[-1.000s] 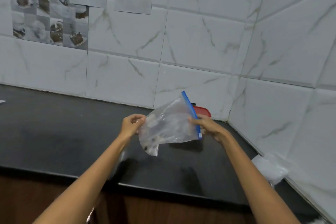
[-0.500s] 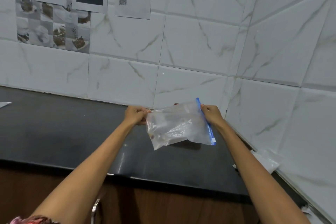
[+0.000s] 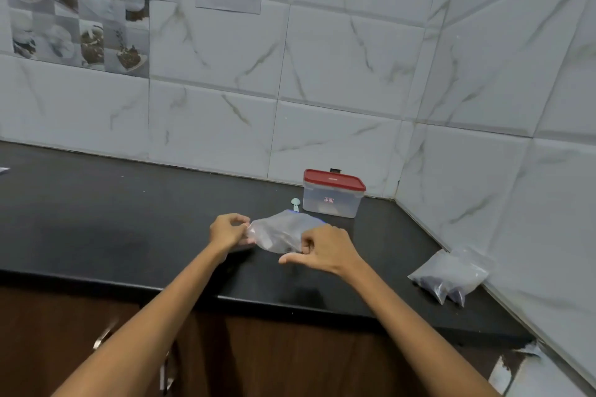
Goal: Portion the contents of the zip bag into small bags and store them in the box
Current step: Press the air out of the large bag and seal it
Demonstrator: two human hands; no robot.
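Zip bag (image 3: 279, 234) is low over the black surface (image 3: 129, 219) w/ left hand (image 3: 228, 231) pinching one edge & right hand (image 3: 324, 250) curled on the other, prob. to steady it for portioning; red-lidded box (image 3: 332, 195) just behind, lid on.

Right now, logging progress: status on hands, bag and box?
Both hands, left and right, pinch the zip bag low over the counter. Box lidded behind it. Nothing between.

Both bare forearms reach up from the lower frame toward centre. The left hand (image 3: 228, 230) pinches with curled fingers; the right hand (image 3: 325, 248) grips likewise, thumb extended left.
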